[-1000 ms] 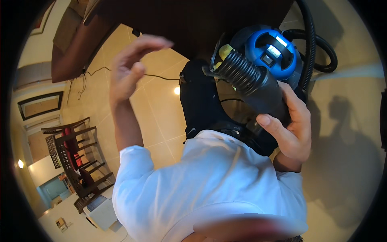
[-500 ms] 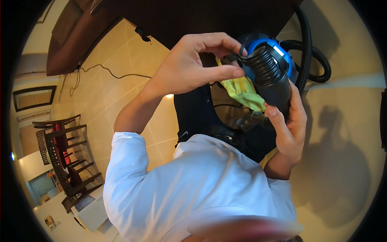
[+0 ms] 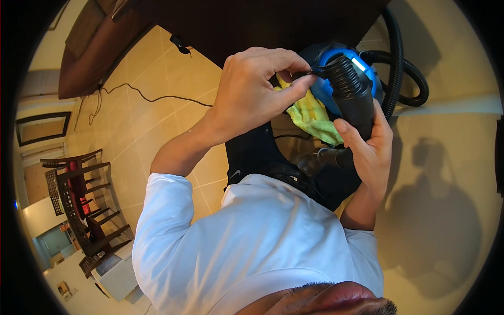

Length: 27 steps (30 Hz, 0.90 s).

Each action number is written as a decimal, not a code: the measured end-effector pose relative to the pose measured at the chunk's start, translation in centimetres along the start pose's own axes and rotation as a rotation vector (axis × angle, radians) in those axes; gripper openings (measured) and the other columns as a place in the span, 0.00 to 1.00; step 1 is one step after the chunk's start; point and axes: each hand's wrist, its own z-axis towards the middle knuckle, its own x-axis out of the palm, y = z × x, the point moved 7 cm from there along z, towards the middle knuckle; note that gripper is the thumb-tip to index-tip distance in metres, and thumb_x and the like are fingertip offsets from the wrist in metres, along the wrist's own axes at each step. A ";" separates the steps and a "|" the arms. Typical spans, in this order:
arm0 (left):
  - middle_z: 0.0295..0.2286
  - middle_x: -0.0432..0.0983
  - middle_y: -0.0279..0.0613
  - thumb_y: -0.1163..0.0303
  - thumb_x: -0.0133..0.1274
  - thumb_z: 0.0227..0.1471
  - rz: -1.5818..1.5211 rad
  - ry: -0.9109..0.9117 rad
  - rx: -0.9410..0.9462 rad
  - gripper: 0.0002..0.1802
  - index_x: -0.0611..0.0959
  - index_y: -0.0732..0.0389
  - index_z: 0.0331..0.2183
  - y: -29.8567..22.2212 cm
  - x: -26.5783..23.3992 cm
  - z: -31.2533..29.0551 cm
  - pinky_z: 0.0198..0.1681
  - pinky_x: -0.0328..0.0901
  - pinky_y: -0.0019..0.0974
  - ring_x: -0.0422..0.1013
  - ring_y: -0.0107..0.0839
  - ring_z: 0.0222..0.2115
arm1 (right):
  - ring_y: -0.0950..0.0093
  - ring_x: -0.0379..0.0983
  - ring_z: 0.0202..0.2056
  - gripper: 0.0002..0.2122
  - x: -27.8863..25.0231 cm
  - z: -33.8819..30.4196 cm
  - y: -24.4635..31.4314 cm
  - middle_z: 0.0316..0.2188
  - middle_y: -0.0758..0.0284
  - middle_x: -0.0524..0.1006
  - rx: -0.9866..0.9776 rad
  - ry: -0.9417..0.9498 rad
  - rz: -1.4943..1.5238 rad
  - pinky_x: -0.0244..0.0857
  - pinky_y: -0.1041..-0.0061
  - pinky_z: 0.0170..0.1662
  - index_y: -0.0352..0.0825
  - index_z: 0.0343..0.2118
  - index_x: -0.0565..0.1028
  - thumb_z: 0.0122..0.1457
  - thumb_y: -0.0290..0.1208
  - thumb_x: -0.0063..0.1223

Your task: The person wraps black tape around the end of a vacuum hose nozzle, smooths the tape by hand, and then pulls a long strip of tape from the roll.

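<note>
A black vacuum hose end, ribbed at its top and smooth below, is gripped by my right hand with the thumb toward me. My left hand pinches a thin black strip between thumb and fingertips, beside the ribbed part. Whether the strip is joined to the hose I cannot make out. Behind the hose is a blue and black vacuum cleaner, partly covered. A yellow-green cloth hangs between my hands. Under my right hand, near my lap, lies a dark tube-shaped piece.
A looped black hose runs beside the wall on the right. Dark wooden furniture stands close in front. A thin black cable crosses the tiled floor. Dark chairs stand far left.
My left hand has turned and closed to a tighter pinch on the black strip, which now looks drawn out. The hose end and right hand have shifted slightly left.
</note>
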 end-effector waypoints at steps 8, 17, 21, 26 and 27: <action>0.32 0.84 0.47 0.79 0.58 0.54 -0.020 -0.031 0.110 0.07 0.87 0.69 0.35 -0.6 0.8 -0.2 0.38 0.72 0.31 0.80 0.34 0.32 | 0.87 0.70 0.31 0.19 0.1 0.6 0.4 0.36 0.71 0.78 -0.208 -0.082 0.033 0.66 0.86 0.35 0.30 0.50 0.73 0.59 0.29 0.68; 0.32 0.84 0.44 0.73 0.57 0.60 -0.299 0.132 0.014 0.10 0.89 0.68 0.38 0.1 1.2 0.0 0.38 0.71 0.32 0.78 0.31 0.32 | 0.85 0.70 0.26 0.21 -2.8 1.4 0.0 0.29 0.72 0.76 -0.310 -0.107 0.060 0.65 0.84 0.32 0.26 0.48 0.74 0.61 0.39 0.67; 0.35 0.86 0.44 0.72 0.57 0.61 -0.343 0.105 0.053 0.10 0.90 0.65 0.40 1.8 1.0 -0.3 0.39 0.72 0.32 0.79 0.31 0.34 | 0.80 0.70 0.21 0.30 -3.3 2.3 0.3 0.30 0.60 0.75 -0.370 0.036 0.165 0.70 0.76 0.28 0.21 0.50 0.72 0.63 0.51 0.60; 0.39 0.86 0.42 0.79 0.57 0.57 -0.135 0.034 0.149 0.08 0.89 0.63 0.38 2.4 -1.6 0.0 0.41 0.71 0.33 0.79 0.31 0.38 | 0.83 0.68 0.17 0.35 -1.7 2.9 -0.1 0.21 0.68 0.74 -0.280 0.412 0.314 0.65 0.81 0.23 0.22 0.47 0.75 0.57 0.57 0.65; 0.39 0.86 0.42 0.79 0.57 0.57 -0.129 0.035 0.151 0.08 0.89 0.63 0.38 2.4 -2.2 0.1 0.41 0.71 0.33 0.79 0.31 0.38 | 0.84 0.68 0.16 0.35 -1.2 2.9 -0.5 0.21 0.68 0.75 -0.237 0.479 0.343 0.63 0.82 0.22 0.21 0.47 0.75 0.56 0.56 0.67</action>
